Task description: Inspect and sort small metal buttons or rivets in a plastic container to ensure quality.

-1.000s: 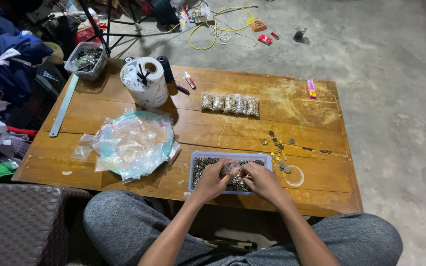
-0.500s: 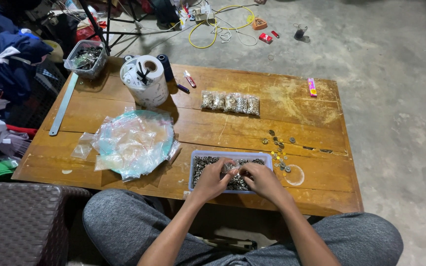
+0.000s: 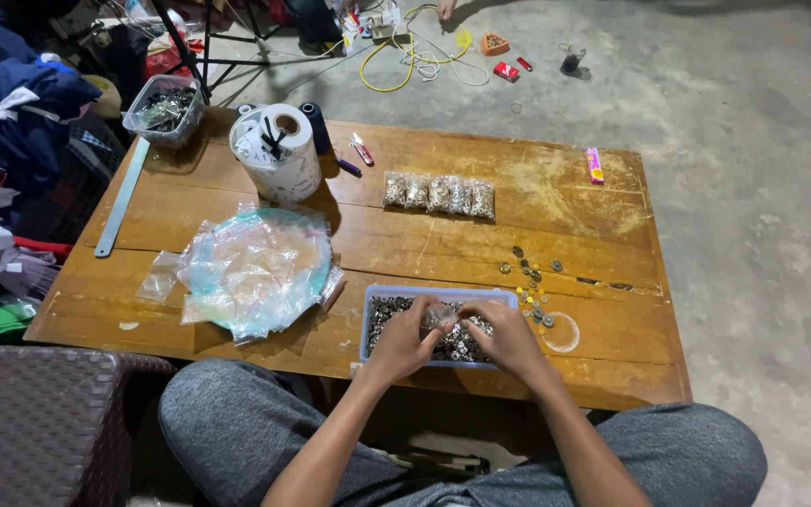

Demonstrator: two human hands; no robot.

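Worn wooden surface point(image 3: 556, 202) stands on grey concrete floor point(image 3: 753, 141). Blue tray point(image 3: 374, 299) near its front edge holds small metal rings. Left hand point(image 3: 404, 340) and right hand point(image 3: 504, 340) rest over it, fingers pinched together on a small clear bag point(image 3: 440, 316). Round plate point(image 3: 201, 282) carries clear bags.

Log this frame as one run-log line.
left hand and right hand: together pinching small clear bag | over blue tray of metal rings | loose rings right | table

Worn wooden table point(image 3: 518, 202) on grey concrete floor point(image 3: 753, 141); dark wicker seat point(image 3: 39, 422) beside it; dim light.
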